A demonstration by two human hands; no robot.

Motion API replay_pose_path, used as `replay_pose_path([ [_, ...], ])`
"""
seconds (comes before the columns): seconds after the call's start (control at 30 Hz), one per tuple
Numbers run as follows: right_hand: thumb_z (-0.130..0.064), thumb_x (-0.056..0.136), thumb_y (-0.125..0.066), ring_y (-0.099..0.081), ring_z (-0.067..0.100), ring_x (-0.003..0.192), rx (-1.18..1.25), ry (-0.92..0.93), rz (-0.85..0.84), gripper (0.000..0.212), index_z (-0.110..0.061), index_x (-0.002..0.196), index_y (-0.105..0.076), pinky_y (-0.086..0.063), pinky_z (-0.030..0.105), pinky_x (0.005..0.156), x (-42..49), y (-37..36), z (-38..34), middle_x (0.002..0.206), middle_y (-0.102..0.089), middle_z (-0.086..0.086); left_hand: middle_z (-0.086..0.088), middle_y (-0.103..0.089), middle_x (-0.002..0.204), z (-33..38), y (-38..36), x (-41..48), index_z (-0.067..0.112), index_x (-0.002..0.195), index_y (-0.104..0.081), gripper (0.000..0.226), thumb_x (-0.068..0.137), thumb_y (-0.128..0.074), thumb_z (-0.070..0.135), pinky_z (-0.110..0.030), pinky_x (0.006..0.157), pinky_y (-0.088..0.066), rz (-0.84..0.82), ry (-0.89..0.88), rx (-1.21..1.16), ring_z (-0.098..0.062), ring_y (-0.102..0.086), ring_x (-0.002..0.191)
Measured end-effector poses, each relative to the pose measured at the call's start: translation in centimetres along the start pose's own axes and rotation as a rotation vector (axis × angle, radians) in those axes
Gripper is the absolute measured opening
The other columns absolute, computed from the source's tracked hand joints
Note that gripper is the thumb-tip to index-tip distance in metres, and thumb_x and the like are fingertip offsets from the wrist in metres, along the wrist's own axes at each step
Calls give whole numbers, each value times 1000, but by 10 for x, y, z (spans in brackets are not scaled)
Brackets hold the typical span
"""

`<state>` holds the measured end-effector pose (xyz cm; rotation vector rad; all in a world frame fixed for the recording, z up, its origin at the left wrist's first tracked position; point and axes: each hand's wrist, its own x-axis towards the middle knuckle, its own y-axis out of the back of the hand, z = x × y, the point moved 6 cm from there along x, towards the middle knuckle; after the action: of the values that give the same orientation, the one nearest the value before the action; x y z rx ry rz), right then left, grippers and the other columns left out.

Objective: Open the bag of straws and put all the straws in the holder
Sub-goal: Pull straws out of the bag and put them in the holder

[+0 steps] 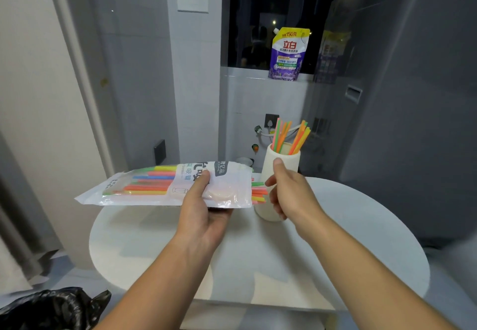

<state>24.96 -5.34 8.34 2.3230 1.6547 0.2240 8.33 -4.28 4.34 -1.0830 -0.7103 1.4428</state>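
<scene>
Fingers of the left hand clamp the straw bag level above the round white surface. At three o'clock of the bag, the right hand hangs loosely curled, holding nothing, beside protruding straws, before the white holder with straws.

Head camera looks forward and down, close over the table, wall and window beyond.

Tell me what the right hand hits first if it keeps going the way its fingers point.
Most likely the coloured plastic straw ends sticking out of the open white straw bag; the right hand is nearly touching them, though depth is unclear.
</scene>
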Motion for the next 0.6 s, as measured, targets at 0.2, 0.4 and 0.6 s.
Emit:
replay_pose_path([
  [0.2,-36,99,-55,-32,15,42,136,85,-97,35,-13,72,-54,-25,24,46,-11,-13,3,52,-44,4,-5,-79,103,5,-3,-2,18,130,-61,33,98,-64,14,-42,73,-65,-40,-53,47,-20,-79,86],
  [0.4,-32,100,-56,-33,14,43,109,145,-137,34,-10,73,-55,-27,25,46,-15,-13,1,52,-44,3,-5,-80,101,8,-2,-3,19,123,-62,26,99,-63,12,-48,87,-60,-36,-66,54,-20,-79,85],
  [0.6,-23,99,-59,-39,13,45,44,230,-124,26,-1,83,-59,-31,27,51,-15,-11,3,50,-50,-1,-6,-79,107,7,-1,-2,19,127,-61,30,98,-64,11,-51,94,-58,-28,-68,56,-21,-78,90],
])
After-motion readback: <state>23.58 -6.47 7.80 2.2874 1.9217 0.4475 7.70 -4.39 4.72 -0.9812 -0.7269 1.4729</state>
